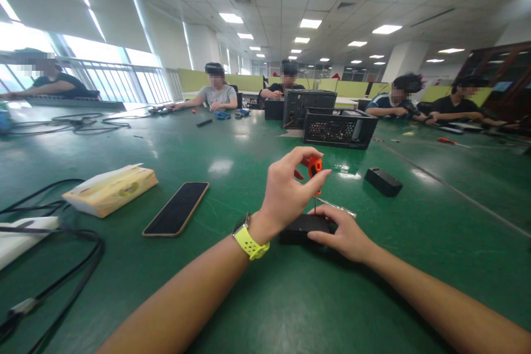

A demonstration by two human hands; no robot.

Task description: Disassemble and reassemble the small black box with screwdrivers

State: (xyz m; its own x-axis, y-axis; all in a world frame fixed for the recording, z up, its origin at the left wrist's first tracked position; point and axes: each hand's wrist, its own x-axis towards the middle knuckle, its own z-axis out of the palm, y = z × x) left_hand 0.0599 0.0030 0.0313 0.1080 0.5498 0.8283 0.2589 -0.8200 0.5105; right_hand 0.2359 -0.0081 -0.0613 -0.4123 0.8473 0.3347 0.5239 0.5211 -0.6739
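Note:
My left hand (282, 185), with a watch on a yellow-green strap (251, 240) at the wrist, has its thumb and fingers closed around the orange and black handle of a screwdriver (316, 166). The screwdriver stands upright, its thin shaft pointing down at a small black box-shaped part (299, 230) on the table. Gripping the right end of that part is my right hand (347, 234), thumb on the near side and fingers on the far side. The tip's exact contact with the part is too small to make out. A thin, shiny strip (346, 210) lies just behind my right hand.
On the green table (232, 298) a phone (177, 210) and a tissue pack (112, 188) lie to the left, near black cables (78, 282) and a white power strip (25, 238). A second black block (383, 181) is at right. Black computer cases (340, 128) stand ahead; several people sit around.

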